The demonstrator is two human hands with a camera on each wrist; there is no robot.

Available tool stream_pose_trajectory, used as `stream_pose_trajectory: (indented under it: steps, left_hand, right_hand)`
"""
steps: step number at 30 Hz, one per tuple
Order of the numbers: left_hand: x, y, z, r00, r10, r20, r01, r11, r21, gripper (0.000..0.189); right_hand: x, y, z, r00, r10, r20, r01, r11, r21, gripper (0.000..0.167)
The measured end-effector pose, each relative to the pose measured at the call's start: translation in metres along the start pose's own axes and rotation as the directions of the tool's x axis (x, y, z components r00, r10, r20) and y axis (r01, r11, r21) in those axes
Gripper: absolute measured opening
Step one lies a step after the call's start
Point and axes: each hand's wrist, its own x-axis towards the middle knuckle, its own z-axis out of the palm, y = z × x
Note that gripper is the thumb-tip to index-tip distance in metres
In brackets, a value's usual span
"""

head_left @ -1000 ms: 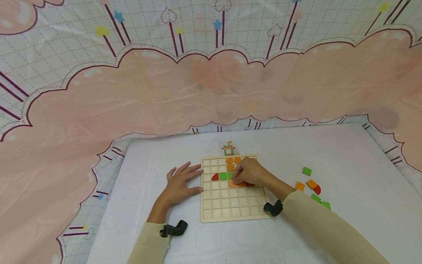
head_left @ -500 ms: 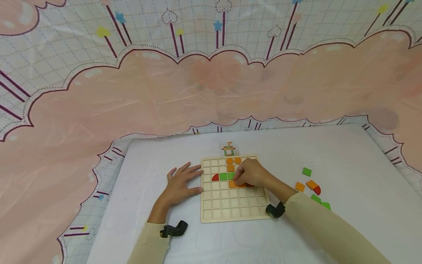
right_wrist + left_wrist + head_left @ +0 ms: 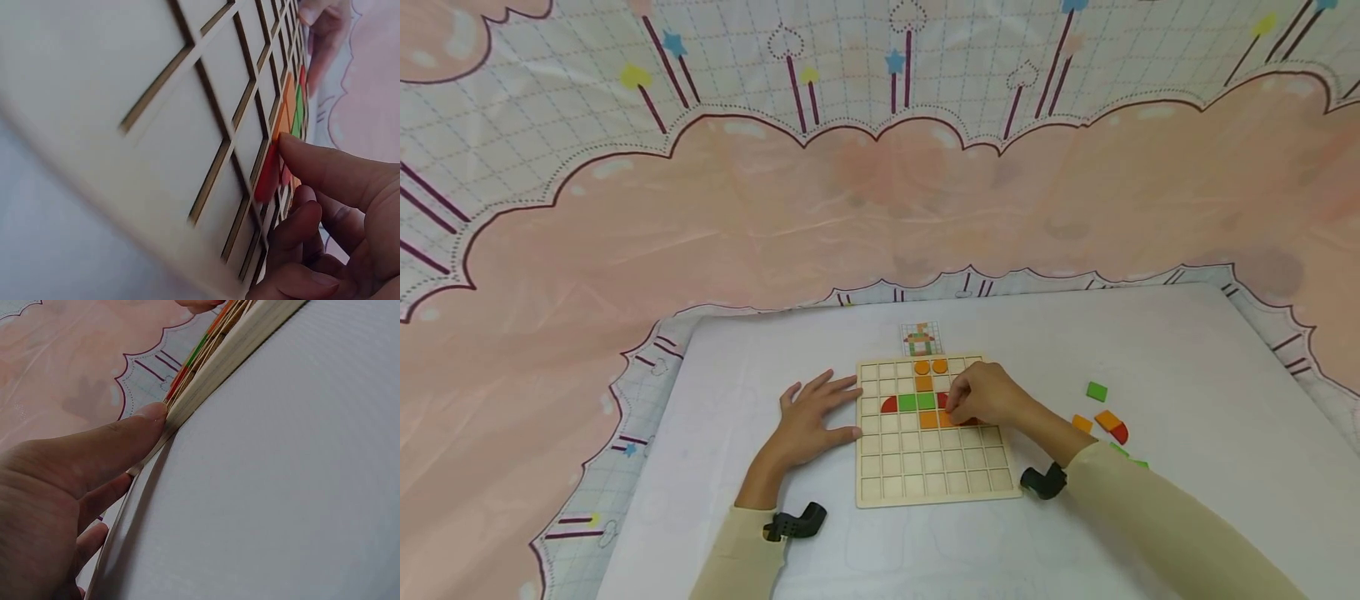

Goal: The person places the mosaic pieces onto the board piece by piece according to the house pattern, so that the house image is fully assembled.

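A square wooden grid board (image 3: 902, 483) lies on the white table. Coloured tiles sit in its cells: orange discs (image 3: 940, 367), an orange square (image 3: 923, 383), green squares (image 3: 907, 402) and a red quarter-circle tile (image 3: 890, 405). At the other end of the green row shows another red quarter-circle tile (image 3: 942, 401). My right hand (image 3: 988, 396) is over the board's right side, fingertips at this tile and over the orange row (image 3: 929, 419). In the right wrist view, the thumb (image 3: 300, 150) touches the tiles; any pinch is hidden. My left hand (image 3: 808, 421) rests spread against the board's left edge.
A small picture card (image 3: 921, 338) of a coloured grid pattern lies behind the board. Loose tiles lie to the right: a green one (image 3: 1097, 391), an orange one (image 3: 1107, 420), a red one (image 3: 1120, 432) and others partly behind the right sleeve (image 3: 1142, 500). A patterned cloth (image 3: 865, 208) hangs behind.
My right hand has shifted a little to the right, and the red quarter-circle tile at the right end of the green row has come into sight. The left hand stays at the board's edge.
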Motion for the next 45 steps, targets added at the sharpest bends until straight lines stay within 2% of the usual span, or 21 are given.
stream_pose_trajectory:
  steps: [9, 16, 27, 31, 36, 45]
  left_hand:
    - [0.0, 0.001, 0.0, 1.0, -0.01, 0.003, 0.01, 1.0, 0.003, 0.066]
    - [0.0, 0.002, 0.0, 1.0, -0.011, 0.007, 0.011, 1.0, 0.004, 0.065]
    - [0.0, 0.002, 0.0, 0.999, -0.028, 0.016, 0.028, 0.999, 0.019, 0.065]
    - [0.0, 0.001, 0.0, 0.999, -0.03, 0.017, 0.03, 0.999, 0.016, 0.066]
    - [0.0, 0.001, 0.001, 0.999, -0.031, 0.017, 0.03, 0.999, 0.014, 0.066]
    - [0.0, 0.002, 0.001, 1.0, -0.027, 0.01, 0.027, 1.0, 0.009, 0.065]
  right_hand:
    - [-0.013, 0.019, -0.02, 1.0, 0.018, 0.009, -0.018, 0.999, -0.032, 0.01]
    - [-0.033, 0.043, -0.048, 1.0, 0.017, -0.012, -0.018, 0.997, -0.07, 0.009]
    - [-0.059, 0.08, -0.086, 0.997, 0.078, -0.006, -0.078, 0.991, -0.106, 0.004]
    - [-0.065, 0.095, -0.093, 0.995, 0.095, 0.019, -0.092, 0.989, -0.112, 0.006]
    - [-0.071, 0.111, -0.099, 0.995, 0.075, 0.071, -0.064, 0.988, -0.141, 0.012]
    - [-0.076, 0.123, -0.099, 0.993, 0.048, 0.112, -0.032, 0.99, -0.141, 0.017]
